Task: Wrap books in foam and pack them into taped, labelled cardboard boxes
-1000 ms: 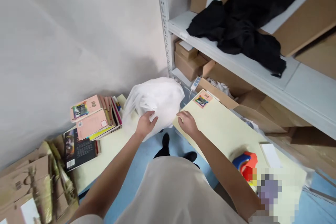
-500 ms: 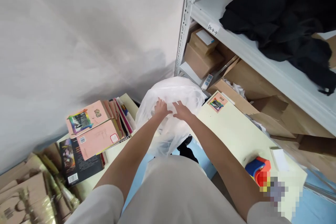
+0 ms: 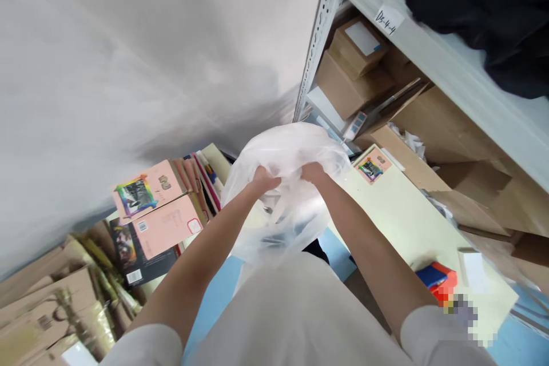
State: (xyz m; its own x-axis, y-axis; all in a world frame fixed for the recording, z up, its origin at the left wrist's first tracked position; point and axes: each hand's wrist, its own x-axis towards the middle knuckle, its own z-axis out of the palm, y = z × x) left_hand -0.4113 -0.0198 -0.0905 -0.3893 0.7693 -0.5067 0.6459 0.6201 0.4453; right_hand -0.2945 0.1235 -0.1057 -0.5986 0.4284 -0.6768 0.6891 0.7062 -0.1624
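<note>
A thin, translucent white plastic bag (image 3: 295, 137) bulges out in front of my body, with its loose film hanging down toward my shirt. Both hands grip its film near the middle, a short gap apart. My left hand (image 3: 263, 178) is closed on the plastic, thumb pointing right. My right hand (image 3: 312, 172) is closed on it too, its fingers mostly hidden in the folds. Through the film below my hands, some pale and dark shapes show, too blurred to name.
At left, pink-covered books (image 3: 167, 226) are stacked by a dark book (image 3: 143, 266) and flattened cardboard (image 3: 47, 309). On the right, a cream table (image 3: 394, 217) carries a pink booklet (image 3: 372, 166) and a red-blue object (image 3: 437, 279). Metal shelving (image 3: 446, 51) holds cartons (image 3: 355, 80) and black cloth (image 3: 493, 17).
My hands have gone from spread fingers on the bag to closing on its film, slightly farther apart. The bag has widened. The view has shifted, so the shelf looks nearer.
</note>
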